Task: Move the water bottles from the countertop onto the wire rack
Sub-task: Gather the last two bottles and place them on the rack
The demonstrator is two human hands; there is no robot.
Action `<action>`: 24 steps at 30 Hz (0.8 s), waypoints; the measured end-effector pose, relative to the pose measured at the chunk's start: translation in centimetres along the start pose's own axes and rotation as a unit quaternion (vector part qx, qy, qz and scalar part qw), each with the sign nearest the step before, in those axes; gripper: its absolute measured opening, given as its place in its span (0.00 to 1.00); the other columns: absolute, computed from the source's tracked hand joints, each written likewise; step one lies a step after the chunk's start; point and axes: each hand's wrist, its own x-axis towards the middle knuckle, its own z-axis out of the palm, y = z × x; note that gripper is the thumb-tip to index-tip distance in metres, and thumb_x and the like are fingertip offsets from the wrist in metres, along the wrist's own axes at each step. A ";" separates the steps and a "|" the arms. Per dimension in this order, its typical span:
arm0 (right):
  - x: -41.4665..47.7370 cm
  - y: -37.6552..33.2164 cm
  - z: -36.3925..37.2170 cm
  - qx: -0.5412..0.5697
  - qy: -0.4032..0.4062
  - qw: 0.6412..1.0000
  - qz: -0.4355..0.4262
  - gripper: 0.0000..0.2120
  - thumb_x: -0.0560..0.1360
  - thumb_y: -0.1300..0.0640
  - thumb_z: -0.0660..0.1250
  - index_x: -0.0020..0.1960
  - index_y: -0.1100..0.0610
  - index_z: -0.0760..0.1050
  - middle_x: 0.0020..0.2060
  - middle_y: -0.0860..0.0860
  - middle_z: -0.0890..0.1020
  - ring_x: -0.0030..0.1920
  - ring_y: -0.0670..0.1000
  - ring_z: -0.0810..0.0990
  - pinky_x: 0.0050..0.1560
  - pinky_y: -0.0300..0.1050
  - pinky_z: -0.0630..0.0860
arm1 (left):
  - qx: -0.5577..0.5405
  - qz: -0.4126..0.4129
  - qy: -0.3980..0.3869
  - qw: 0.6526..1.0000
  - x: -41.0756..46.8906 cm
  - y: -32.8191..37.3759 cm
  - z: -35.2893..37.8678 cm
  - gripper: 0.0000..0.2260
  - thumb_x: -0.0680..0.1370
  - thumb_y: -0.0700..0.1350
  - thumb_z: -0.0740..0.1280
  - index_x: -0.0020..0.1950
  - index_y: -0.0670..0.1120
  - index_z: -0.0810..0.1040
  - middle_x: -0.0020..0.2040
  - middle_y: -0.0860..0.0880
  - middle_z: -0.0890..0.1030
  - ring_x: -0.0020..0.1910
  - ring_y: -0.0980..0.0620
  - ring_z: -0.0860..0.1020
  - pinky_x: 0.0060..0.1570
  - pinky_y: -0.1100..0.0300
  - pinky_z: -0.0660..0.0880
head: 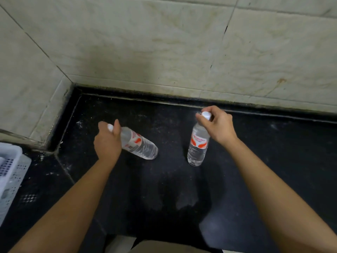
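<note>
Clear plastic sits in both of your grips. Your left grip (107, 143) is curled round the neck of the left water bottle (141, 146), thumb on one side and fingers on the other, with the white left cap (110, 127) showing between them. That bottle leans steeply, its cap towards the wall corner (73, 84) and its base pointing away from it, towards you and to the right. Whether the base touches the table (273, 161) cannot be told from this view.

Your right grip (218, 125) comes in from above and closes its bent fingertips about the white right cap (206, 115) of the right water bottle (197, 148). This bottle is close to upright, tilted only slightly, with its base at or just over the table. Each bottle carries a red and white label.

Both bottles are to the right of the wall corner and nearer to you than it. The left one is closer to the corner and the right one is well apart from its neighbour. The table is black stone, speckled with pale dust, and meets the stained beige tiled wall (173, 48) at the corner. Left of the corner and nearer to you, at the frame's edge, stands a white perforated plastic basket (11, 172).
</note>
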 end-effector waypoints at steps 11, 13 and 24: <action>-1.9 2.4 0.0 0.083 -0.042 0.995 0.039 0.24 0.74 0.54 0.76 0.63 0.43 0.68 0.52 0.49 0.82 0.51 0.48 0.83 0.58 0.52 0.82 | -0.033 0.124 -0.136 0.982 -1.0 3.5 1.6 0.12 0.81 0.56 0.62 0.56 0.50 0.65 0.48 0.47 0.75 0.47 0.46 0.75 0.42 0.52 0.68; -3.9 3.5 0.4 0.127 -0.026 0.991 0.023 0.29 0.72 0.54 0.79 0.64 0.37 0.67 0.54 0.47 0.83 0.52 0.44 0.84 0.59 0.47 0.82 | -0.046 0.154 -0.170 0.972 -2.0 4.0 2.1 0.14 0.80 0.54 0.66 0.60 0.48 0.69 0.51 0.49 0.72 0.52 0.48 0.69 0.48 0.52 0.68; -11.4 4.1 4.6 0.021 0.045 0.995 0.091 0.40 0.55 0.24 0.76 0.61 0.37 0.70 0.58 0.36 0.70 0.61 0.41 0.68 0.58 0.41 0.70 | -0.200 0.052 -0.332 0.920 -7.1 5.0 3.6 0.18 0.77 0.57 0.70 0.62 0.51 0.72 0.61 0.42 0.76 0.59 0.47 0.78 0.62 0.47 0.75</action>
